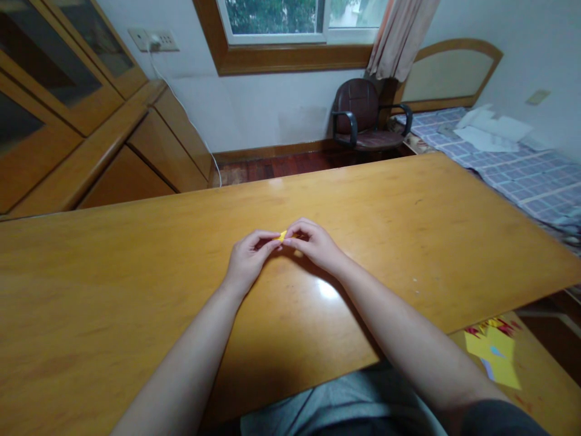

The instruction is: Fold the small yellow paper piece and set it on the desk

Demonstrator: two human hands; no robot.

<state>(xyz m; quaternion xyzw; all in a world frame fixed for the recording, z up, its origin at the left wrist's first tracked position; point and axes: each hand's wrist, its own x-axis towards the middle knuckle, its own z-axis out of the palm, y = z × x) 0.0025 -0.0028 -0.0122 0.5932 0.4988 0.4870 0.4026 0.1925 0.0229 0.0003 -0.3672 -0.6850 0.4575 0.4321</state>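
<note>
A small piece of yellow paper [282, 237], apparently folded, is pinched between my two hands just above the wooden table [136, 290]. My left hand [249, 255] grips its left end between thumb and fingertips. From the other side, my right hand [315, 243] holds it with thumb and bent forefinger. The fingers cover most of the paper, so its full shape is hidden. Both forearms reach in from the near edge.
Beyond the right front edge, a lower surface bears yellow paper sheets [497, 357] and red and yellow pieces. A brown armchair [358, 103] stands behind the table. Wooden cabinets [113, 127] line the left; a bed [521, 163] with papers is at right.
</note>
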